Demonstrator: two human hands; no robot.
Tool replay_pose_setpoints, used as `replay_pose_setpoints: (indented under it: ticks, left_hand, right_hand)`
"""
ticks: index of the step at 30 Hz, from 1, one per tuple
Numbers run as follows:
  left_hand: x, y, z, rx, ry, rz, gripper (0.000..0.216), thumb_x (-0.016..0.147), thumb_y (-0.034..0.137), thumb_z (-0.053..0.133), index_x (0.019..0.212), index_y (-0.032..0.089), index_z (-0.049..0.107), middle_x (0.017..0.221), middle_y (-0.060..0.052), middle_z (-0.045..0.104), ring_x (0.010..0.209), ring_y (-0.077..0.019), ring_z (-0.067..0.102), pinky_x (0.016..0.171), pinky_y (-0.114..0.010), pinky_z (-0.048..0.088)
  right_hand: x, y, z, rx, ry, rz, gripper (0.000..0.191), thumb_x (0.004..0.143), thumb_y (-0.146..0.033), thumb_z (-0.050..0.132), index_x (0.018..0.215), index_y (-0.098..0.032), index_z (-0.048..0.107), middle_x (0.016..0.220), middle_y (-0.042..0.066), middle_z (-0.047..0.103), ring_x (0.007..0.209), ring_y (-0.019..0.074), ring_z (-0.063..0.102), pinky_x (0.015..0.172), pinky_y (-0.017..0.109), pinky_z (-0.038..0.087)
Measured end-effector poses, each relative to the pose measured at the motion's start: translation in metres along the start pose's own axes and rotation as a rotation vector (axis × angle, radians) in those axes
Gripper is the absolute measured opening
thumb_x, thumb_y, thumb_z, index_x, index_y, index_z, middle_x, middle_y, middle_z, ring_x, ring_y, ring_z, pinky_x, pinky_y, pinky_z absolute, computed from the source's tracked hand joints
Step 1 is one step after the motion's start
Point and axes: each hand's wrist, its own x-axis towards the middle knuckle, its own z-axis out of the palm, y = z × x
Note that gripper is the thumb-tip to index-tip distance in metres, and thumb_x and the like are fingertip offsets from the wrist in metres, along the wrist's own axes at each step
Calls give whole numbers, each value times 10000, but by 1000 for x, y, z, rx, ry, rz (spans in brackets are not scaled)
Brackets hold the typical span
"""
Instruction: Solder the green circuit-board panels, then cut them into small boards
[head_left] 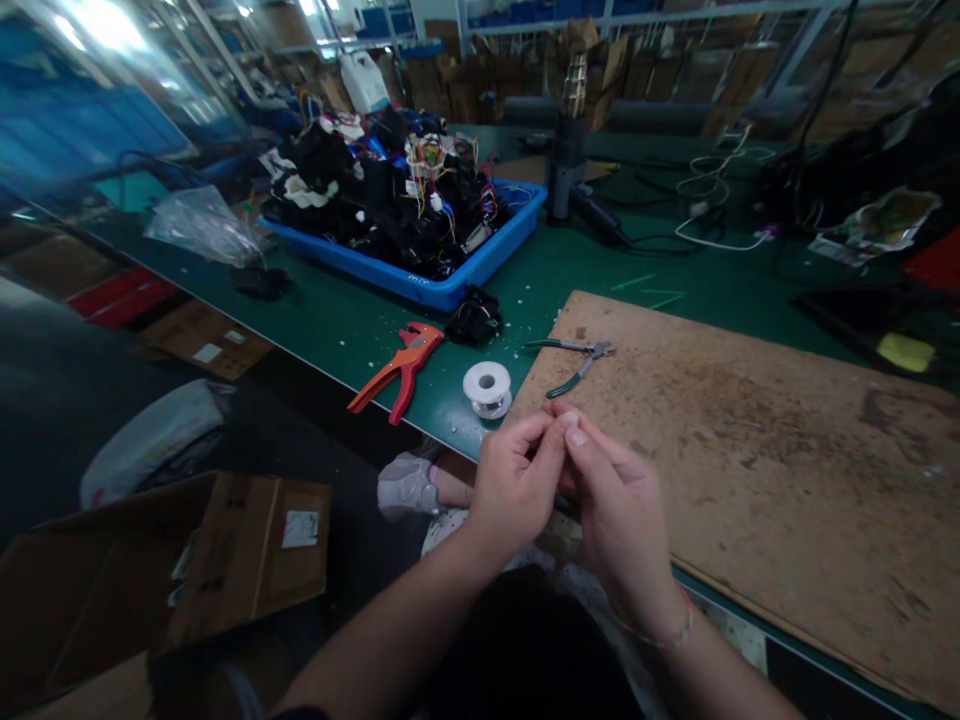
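My left hand (517, 482) and my right hand (621, 495) meet at the front edge of the workbench, fingertips pinched together. Whatever lies between the fingers is hidden or too small to make out. Just beyond them, diagonal cutters (581, 366) with green handles lie spread on a worn brown board (757, 440). A white spool (487, 388) of what looks like silvery wire stands on the green bench top, left of the board. Further left rests a red-orange cutter tool (401, 370) with its handles apart.
A blue tray (442, 290) heaped with black parts and coloured wires sits behind the spool, a small black part (475, 316) at its corner. A heat gun (568, 165) stands upright behind the board. Cardboard boxes (247, 555) are on the floor at left.
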Motion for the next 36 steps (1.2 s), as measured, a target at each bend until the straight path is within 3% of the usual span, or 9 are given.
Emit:
replay_pose_setpoints:
  ticks: [5, 12, 16, 22, 29, 33, 36]
  left_hand:
    - [-3, 4, 4, 218, 42, 165, 238, 961, 290, 505, 819, 161, 646, 672, 17, 595, 615, -87, 540, 589, -203, 395]
    - [-1, -4, 2, 563, 60, 401, 275, 939, 254, 521, 689, 160, 586, 646, -13, 604, 631, -120, 559, 632, -252, 380]
    - [1, -3, 3, 564, 47, 381, 282, 952, 266, 506, 703, 163, 591, 653, -10, 609, 624, -115, 554, 624, -243, 389]
    - [-3, 10, 11, 334, -13, 202, 294, 977, 303, 471, 752, 170, 606, 641, 13, 604, 589, -98, 548, 559, -211, 401]
    - [-5, -1, 10, 641, 53, 478, 296, 941, 232, 511, 655, 167, 552, 618, -11, 586, 589, -114, 528, 596, -263, 337]
    - [-4, -4, 9, 670, 53, 509, 316, 925, 251, 544, 620, 170, 542, 587, -9, 563, 610, -127, 530, 614, -276, 329]
    - [-6, 1, 10, 650, 50, 473, 295, 949, 240, 505, 667, 170, 553, 610, -4, 576, 597, -116, 538, 602, -258, 354]
  right_hand:
    - [-1, -6, -7, -4, -6, -17, 266, 828, -383, 666, 1044, -250, 749, 1132, 38, 728, 1068, 215, 656, 962, 382, 509]
    - [2, -13, -11, 154, -19, 88, 231, 807, -382, 666, 922, -213, 773, 1056, 57, 749, 943, 195, 685, 842, 318, 541]
    - [1, -10, -13, 185, -35, 106, 255, 817, -397, 657, 971, -225, 765, 1065, 52, 746, 958, 198, 684, 901, 351, 526]
    - [-5, -5, -18, 62, 0, -14, 299, 808, -400, 684, 1065, -257, 740, 1088, 35, 740, 1017, 217, 673, 995, 427, 490]
    - [-6, -14, -24, 53, -7, -9, 255, 832, -399, 652, 994, -235, 761, 1111, 50, 734, 1083, 221, 651, 987, 386, 491]
    - [-6, -14, -23, 134, -28, 29, 239, 846, -392, 636, 946, -220, 769, 1094, 51, 739, 1046, 206, 662, 925, 339, 518]
    - [-8, -11, -24, 107, -25, 2, 250, 854, -382, 634, 1009, -229, 756, 1111, 45, 734, 1092, 208, 645, 1010, 371, 472]
